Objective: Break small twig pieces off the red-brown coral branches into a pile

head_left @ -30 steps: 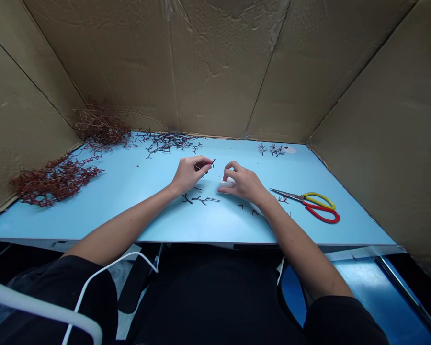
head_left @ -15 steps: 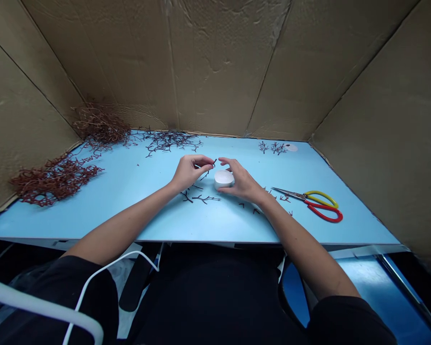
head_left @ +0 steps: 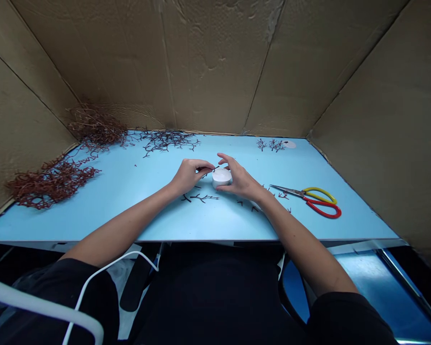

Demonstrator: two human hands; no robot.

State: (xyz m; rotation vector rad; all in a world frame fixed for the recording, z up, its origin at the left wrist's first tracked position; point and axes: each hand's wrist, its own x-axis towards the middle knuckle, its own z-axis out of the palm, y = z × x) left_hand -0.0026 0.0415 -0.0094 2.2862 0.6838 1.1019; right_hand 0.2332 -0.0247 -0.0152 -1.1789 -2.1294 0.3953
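Note:
Pinched between the thumb and fingers of my left hand (head_left: pixel 191 175) is a small dark twig (head_left: pixel 216 168). Its tip reaches over the top of a short white cylinder (head_left: pixel 221 178), and I cannot tell if it touches. My right hand (head_left: pixel 240 179) curls around the cylinder's right side, thumb at the front, some fingers behind and the index finger raised. Below the hands, thin dark branched twigs (head_left: pixel 203 198) lie on the light blue table (head_left: pixel 158 218).
Tangled reddish-brown branches (head_left: pixel 53 183) and another heap (head_left: pixel 96 127) sit at left, with darker branches (head_left: pixel 170 140) at the back. Scissors (head_left: pixel 311 197) with yellow and red handles lie at right, near twig bits (head_left: pixel 255 208). Small branches (head_left: pixel 276 145) rest beside a white disc (head_left: pixel 290 144). Cardboard walls (head_left: pixel 208 72) enclose the table.
The twig in my left hand has come down and tilted flatter, over the white cylinder. My right hand stays around the cylinder. The whole view has shifted slightly.

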